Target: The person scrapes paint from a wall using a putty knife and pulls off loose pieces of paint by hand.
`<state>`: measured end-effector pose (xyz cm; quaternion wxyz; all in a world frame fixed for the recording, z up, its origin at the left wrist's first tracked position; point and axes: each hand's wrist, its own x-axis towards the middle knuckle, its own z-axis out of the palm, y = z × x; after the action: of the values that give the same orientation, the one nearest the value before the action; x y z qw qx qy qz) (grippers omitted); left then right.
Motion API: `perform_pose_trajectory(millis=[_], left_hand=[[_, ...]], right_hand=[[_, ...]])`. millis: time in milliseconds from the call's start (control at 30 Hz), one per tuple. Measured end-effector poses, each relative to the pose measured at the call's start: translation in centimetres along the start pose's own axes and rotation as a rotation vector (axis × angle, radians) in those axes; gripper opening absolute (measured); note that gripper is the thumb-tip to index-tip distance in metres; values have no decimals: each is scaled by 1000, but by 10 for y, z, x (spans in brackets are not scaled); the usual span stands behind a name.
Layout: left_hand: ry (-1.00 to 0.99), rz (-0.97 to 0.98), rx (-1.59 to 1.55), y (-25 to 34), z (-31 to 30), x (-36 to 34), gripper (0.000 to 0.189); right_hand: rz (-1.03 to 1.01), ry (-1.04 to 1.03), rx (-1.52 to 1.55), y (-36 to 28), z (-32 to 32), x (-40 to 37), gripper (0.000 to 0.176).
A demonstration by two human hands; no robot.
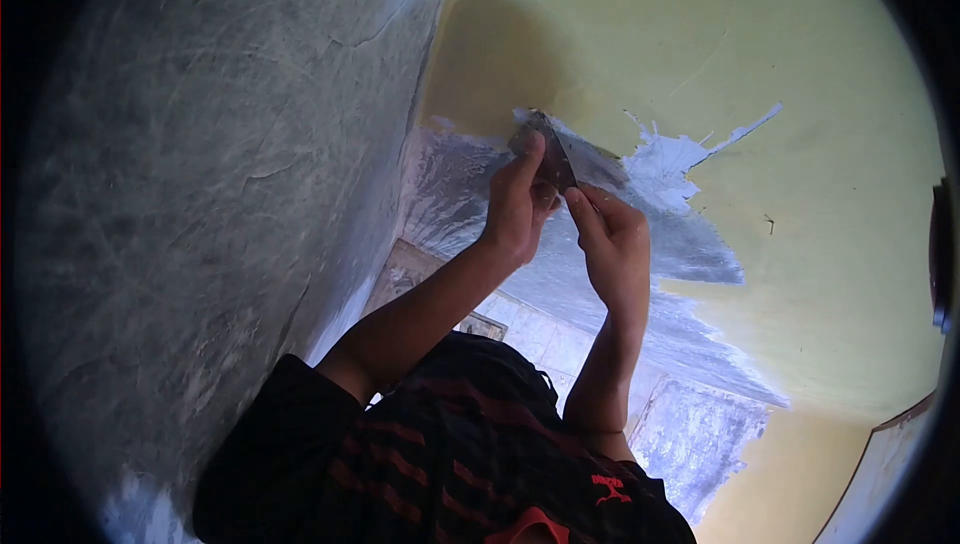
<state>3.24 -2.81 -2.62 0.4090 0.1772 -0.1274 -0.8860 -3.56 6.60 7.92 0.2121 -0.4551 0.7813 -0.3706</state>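
A dark, flat scraper (pixel 557 157) with a roughly triangular blade is held between both hands in front of the wall. My left hand (pixel 515 194) grips one side of it, thumb laid on the blade and the other fingers partly hidden behind. At the blade's lower right corner, my right hand (pixel 612 229) is closed in a pinch; any handle there is hidden by the fingers. Behind the hands, a bare grey-blue patch (pixel 690 244) shows where the wall's yellow paint (pixel 800 94) ends in ragged edges.
A grey, scratched wall (pixel 220 164) stands close on my left and meets the painted wall in a corner. A pale peeled spot (pixel 665 164) lies right of the hands. A dark object (pixel 940 254) sits at the far right edge. My black and red shirt (pixel 470 444) fills the bottom.
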Motion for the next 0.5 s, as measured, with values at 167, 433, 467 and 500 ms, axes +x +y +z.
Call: perform_pose_trajectory(millis=[167,433,467,500], left_hand=[[-76,-55,1,-2,-6,-6,36],[-23,2,-24,17,-5,-2,36],[-24,4,-25,19,-2,-3,36],[17,12,-10,22,2,-4,37]], right_hand=[[10,19,13,-1,-2,-12,27],[-44,-8,35,-9,13,4,27],[-46,-9,35,-8,14,3,27],[-57,17,8,-7,16,-1,27]])
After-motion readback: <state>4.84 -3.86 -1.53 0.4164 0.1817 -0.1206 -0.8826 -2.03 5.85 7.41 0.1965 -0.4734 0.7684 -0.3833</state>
